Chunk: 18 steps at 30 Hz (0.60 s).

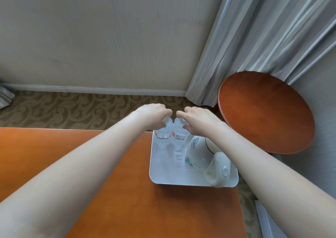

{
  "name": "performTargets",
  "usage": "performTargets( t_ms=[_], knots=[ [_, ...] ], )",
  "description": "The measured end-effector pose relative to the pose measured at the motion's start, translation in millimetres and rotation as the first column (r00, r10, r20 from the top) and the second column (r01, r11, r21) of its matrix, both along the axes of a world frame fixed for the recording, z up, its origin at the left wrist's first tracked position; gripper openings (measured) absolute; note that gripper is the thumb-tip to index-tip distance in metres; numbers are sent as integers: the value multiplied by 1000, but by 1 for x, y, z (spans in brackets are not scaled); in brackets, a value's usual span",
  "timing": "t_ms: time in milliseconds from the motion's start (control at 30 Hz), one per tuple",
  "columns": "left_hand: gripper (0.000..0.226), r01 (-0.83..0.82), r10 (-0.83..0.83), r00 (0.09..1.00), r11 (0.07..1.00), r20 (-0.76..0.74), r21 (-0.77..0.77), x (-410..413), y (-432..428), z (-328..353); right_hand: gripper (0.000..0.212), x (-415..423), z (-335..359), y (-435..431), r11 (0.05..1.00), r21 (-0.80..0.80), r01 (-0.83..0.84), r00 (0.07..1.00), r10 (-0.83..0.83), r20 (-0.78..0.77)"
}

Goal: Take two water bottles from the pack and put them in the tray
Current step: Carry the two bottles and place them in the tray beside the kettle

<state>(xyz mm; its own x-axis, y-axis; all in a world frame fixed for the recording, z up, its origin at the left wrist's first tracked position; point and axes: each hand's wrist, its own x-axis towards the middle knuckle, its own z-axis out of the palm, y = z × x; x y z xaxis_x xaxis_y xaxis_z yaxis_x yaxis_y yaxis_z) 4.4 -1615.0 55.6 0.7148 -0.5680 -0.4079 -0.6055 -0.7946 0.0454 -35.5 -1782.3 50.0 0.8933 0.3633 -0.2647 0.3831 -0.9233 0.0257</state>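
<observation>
Two clear water bottles stand upright side by side at the far end of a white tray (pixel 163 177). My left hand (pixel 152 113) grips the top of the left bottle (pixel 163 136). My right hand (pixel 198 118) grips the top of the right bottle (pixel 179 137). Both caps are hidden under my fingers. The bottles touch each other. The pack is not in view.
A white electric kettle (pixel 205 156) fills the tray's right half, close to the right bottle. The tray sits at the far right corner of an orange wooden table (pixel 109 192). A round wooden side table (pixel 265 112) stands to the right, by a curtain (pixel 254 37).
</observation>
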Motion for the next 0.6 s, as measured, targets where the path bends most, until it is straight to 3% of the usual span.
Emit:
performTargets(
  t_ms=[167,333,600],
  knots=[
    [33,23,-7,988,994,154,-104,-8,7,-9,28,0,-2,3,988,101,121,993,-118,-31],
    [44,-133,162,953,983,257,-129,-25,-7,-20,31,-4,-4,6,919,207,336,942,-330,-61],
    [44,-378,436,881,882,184,-281,-37,-23,-20,30,-4,-10,19,816,311,487,868,-493,-63]
  ],
)
